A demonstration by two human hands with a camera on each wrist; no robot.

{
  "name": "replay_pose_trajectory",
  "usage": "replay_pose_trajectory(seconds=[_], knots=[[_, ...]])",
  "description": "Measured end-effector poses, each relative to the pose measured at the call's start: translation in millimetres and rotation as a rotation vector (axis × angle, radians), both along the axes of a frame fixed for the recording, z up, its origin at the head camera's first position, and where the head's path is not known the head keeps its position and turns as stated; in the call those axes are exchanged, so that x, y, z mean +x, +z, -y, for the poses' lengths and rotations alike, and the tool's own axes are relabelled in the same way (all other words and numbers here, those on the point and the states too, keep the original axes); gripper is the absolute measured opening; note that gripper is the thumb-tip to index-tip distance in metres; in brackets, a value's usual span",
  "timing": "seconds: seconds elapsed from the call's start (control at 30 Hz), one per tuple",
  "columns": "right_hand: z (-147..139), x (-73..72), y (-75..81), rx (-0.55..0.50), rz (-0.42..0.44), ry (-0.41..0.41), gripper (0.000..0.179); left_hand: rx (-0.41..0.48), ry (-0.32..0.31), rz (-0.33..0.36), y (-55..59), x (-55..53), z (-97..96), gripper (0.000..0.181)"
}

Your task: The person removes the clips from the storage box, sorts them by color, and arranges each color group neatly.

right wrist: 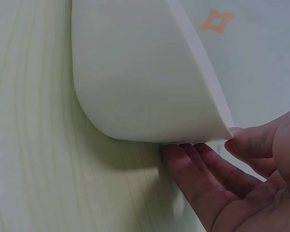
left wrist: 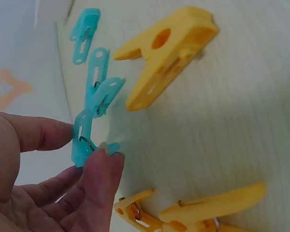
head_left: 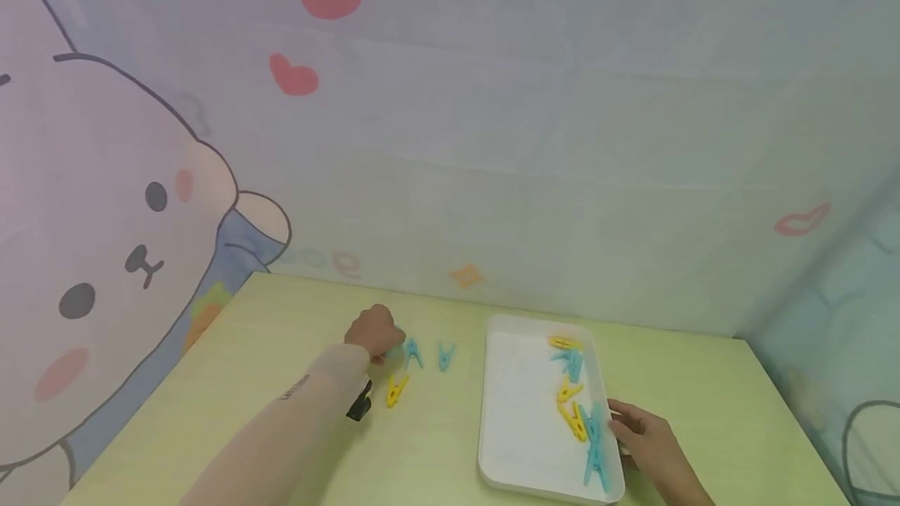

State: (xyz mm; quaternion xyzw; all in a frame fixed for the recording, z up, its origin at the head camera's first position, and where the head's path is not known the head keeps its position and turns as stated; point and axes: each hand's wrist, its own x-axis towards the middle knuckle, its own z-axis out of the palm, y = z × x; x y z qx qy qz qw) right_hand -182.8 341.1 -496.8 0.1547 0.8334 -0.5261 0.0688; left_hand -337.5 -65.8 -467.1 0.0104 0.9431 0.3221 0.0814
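Fingers (left wrist: 101,174) of the left hand (head_left: 373,330) are nearly closed, and a blue clothespin (left wrist: 81,140) is pinched between them and the thumb near the back edge of the table (head_left: 422,459), left of its middle. Further yellow clothespins (left wrist: 212,205) are seen low in the left wrist view. Farther from the back edge, a yellow clothespin (head_left: 396,391) is left lying. Two more blue clothespins (head_left: 446,356) are spread just right of the pinched one. Toward the table's right edge, a white tray (head_left: 520,404) is set lengthwise, with mixed clothespins (head_left: 573,420) strewn along its right wall. That wall's rim is gripped by the right hand (head_left: 650,440), its fingers slightly parted below the thumb.
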Motion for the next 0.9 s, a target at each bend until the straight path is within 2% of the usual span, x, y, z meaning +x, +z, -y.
replay_pose_trajectory(seconds=[0.13,0.27,0.43,0.9], knots=[[1,0.0,-1.0,-0.007,-0.011,0.000,0.042,-0.120,0.012,-0.032,2.8,6.2,-4.9,0.038],[2,-0.2,-2.9,-0.021,-0.018,0.002,0.043,-0.205,0.019,-0.064,5.3,11.0,-8.8,0.039],[-3,1.6,-1.0,-0.015,-0.016,-0.002,0.044,-0.217,-0.006,-0.067,3.2,9.9,-16.9,0.039],[-3,2.3,0.5,-0.035,-0.017,0.009,0.044,-0.268,0.002,-0.039,2.2,9.2,-17.3,0.038]])
